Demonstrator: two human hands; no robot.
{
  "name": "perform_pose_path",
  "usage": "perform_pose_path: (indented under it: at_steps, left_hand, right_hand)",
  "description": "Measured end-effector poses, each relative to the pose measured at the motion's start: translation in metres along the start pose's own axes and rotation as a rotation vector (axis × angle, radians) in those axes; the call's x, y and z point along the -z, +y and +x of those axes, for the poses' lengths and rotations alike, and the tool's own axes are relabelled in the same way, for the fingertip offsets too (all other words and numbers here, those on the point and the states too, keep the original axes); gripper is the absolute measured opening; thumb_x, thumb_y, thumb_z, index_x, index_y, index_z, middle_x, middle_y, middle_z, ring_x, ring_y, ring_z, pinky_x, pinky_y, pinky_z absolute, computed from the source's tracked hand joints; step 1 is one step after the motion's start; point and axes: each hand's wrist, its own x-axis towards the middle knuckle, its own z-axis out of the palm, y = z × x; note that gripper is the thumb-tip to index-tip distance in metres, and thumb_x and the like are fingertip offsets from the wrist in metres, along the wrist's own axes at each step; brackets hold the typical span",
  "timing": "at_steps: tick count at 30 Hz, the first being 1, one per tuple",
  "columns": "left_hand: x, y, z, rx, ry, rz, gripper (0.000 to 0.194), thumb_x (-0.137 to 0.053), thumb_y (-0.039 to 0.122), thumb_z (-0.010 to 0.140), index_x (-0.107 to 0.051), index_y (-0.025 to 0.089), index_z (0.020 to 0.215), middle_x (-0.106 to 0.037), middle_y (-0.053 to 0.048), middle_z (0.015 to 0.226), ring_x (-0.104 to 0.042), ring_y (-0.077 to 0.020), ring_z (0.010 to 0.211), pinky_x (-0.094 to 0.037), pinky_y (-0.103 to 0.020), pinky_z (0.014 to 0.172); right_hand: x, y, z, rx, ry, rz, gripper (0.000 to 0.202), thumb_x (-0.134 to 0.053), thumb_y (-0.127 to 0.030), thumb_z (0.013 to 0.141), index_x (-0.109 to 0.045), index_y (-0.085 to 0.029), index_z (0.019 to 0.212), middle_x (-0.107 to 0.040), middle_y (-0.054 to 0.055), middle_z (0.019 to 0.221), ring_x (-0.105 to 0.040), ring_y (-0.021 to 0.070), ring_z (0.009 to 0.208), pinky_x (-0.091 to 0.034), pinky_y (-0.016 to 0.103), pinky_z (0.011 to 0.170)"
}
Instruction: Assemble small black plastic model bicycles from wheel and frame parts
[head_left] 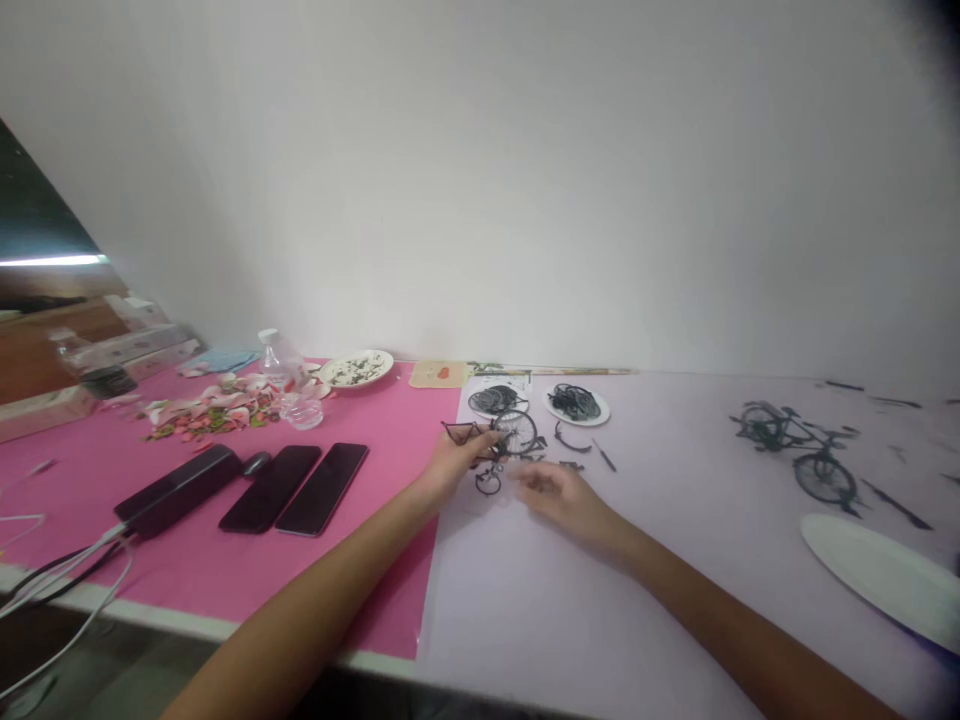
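My left hand (pixel 452 462) is closed on a small black model bicycle (pixel 516 432), thumb across its frame; one spoked wheel stands up beyond my fingers. Close by on the right, my right hand (pixel 562 500) has its fingers curled, the fingertips near the model's lower end. Whatever lies between those fingertips is too small or blurred to name. Behind the hands, a white plate (pixel 477 402) and a second white plate (pixel 606 408) hold heaps of black wheels. A curved black part (pixel 571 440) and a thin dark tool (pixel 604 456) rest right of the model.
At right stand an assembled black model bicycle (pixel 787 440) and an oval white plate (pixel 877 570). Two phones (pixel 322 490), a black power strip (pixel 180 490) with cables, a plastic bottle (pixel 277 360), petal pieces (pixel 217 410) and another plate (pixel 384 362) occupy the pink left side. A wall (pixel 525 200) closes the back.
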Motion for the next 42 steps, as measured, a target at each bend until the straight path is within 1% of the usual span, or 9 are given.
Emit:
perform_pose_path:
  at_steps: [5,10,15,17,19,21,33,37,42]
  left_hand:
    - [0.007,-0.001,0.005,-0.05,0.09,-0.07,0.036,-0.087,0.042,0.072,-0.072,0.013,0.086,-0.072,-0.005,0.077,-0.076,-0.0225,0.072,-0.052,-0.026,0.065]
    - [0.008,-0.008,0.007,-0.072,0.129,-0.05,0.035,-0.087,0.042,0.072,-0.071,0.012,0.083,-0.072,-0.006,0.077,-0.075,-0.0214,0.069,-0.053,-0.026,0.061]
    - [0.006,-0.011,0.005,-0.172,0.18,0.143,0.036,-0.084,0.042,0.076,-0.075,0.011,0.094,-0.071,-0.005,0.069,-0.072,-0.0196,0.065,-0.052,-0.025,0.058]
    - [0.005,-0.012,0.004,-0.184,0.187,0.194,0.037,-0.082,0.043,0.078,-0.076,0.011,0.095,-0.073,-0.006,0.07,-0.072,-0.0197,0.066,-0.053,-0.026,0.06]
    - [0.005,-0.012,0.004,-0.182,0.186,0.22,0.038,-0.081,0.044,0.078,-0.076,0.01,0.096,-0.074,-0.007,0.072,-0.072,-0.02,0.067,-0.053,-0.026,0.062]
    - [0.005,-0.012,0.003,-0.183,0.179,0.236,0.039,-0.081,0.044,0.079,-0.077,0.01,0.096,-0.074,-0.007,0.073,-0.071,-0.0198,0.067,-0.053,-0.026,0.062]
    - [-0.001,-0.008,-0.003,-0.18,0.149,0.312,0.04,-0.08,0.047,0.078,-0.076,0.011,0.094,-0.064,-0.001,0.06,-0.057,-0.013,0.055,-0.041,-0.023,0.053]
    - [-0.001,-0.011,-0.003,-0.191,0.12,0.304,0.04,-0.079,0.048,0.079,-0.076,0.011,0.093,-0.066,-0.002,0.064,-0.059,-0.014,0.059,-0.043,-0.023,0.056]
    - [-0.006,-0.004,-0.007,-0.201,0.131,0.314,0.035,-0.079,0.045,0.077,-0.072,0.011,0.081,-0.064,-0.002,0.063,-0.057,-0.0132,0.059,-0.042,-0.023,0.056]
  right_hand:
    - [-0.009,-0.007,-0.011,0.129,-0.081,-0.218,0.024,-0.07,-0.037,0.091,-0.078,-0.025,0.111,-0.07,0.007,0.118,-0.062,0.0171,0.081,-0.052,0.03,0.069]
    - [-0.017,-0.021,-0.023,0.27,-0.188,-0.393,0.026,-0.065,-0.03,0.095,-0.077,-0.032,0.117,-0.064,0.003,0.138,-0.058,0.0115,0.067,-0.054,0.031,0.069]
    - [-0.019,-0.026,-0.03,0.305,-0.233,-0.444,0.028,-0.062,-0.028,0.096,-0.077,-0.03,0.12,-0.067,0.003,0.137,-0.067,0.0145,0.071,-0.058,0.033,0.074]
    - [-0.019,-0.025,-0.03,0.324,-0.246,-0.455,0.03,-0.063,-0.028,0.096,-0.076,-0.03,0.122,-0.069,0.003,0.136,-0.073,0.0203,0.091,-0.059,0.036,0.086]
    - [-0.018,-0.025,-0.03,0.344,-0.272,-0.465,0.03,-0.063,-0.028,0.095,-0.077,-0.03,0.122,-0.07,0.002,0.135,-0.07,0.0244,0.113,-0.055,0.039,0.099]
    - [-0.016,-0.026,-0.029,0.341,-0.298,-0.468,0.029,-0.062,-0.028,0.096,-0.078,-0.029,0.12,-0.071,0.001,0.134,-0.067,0.0252,0.122,-0.054,0.04,0.103]
    - [-0.012,-0.009,-0.014,0.308,-0.326,-0.409,0.03,-0.053,-0.032,0.104,-0.077,-0.029,0.122,-0.071,0.003,0.13,-0.068,0.0212,0.113,-0.05,0.036,0.105]
    - [-0.011,-0.007,-0.011,0.306,-0.323,-0.395,0.03,-0.052,-0.031,0.105,-0.077,-0.029,0.122,-0.071,0.003,0.129,-0.067,0.0205,0.113,-0.05,0.034,0.104]
    - [-0.008,-0.003,-0.01,0.329,-0.256,-0.433,0.031,-0.051,-0.034,0.106,-0.079,-0.027,0.114,-0.07,0.004,0.131,-0.065,0.0221,0.117,-0.048,0.037,0.107]
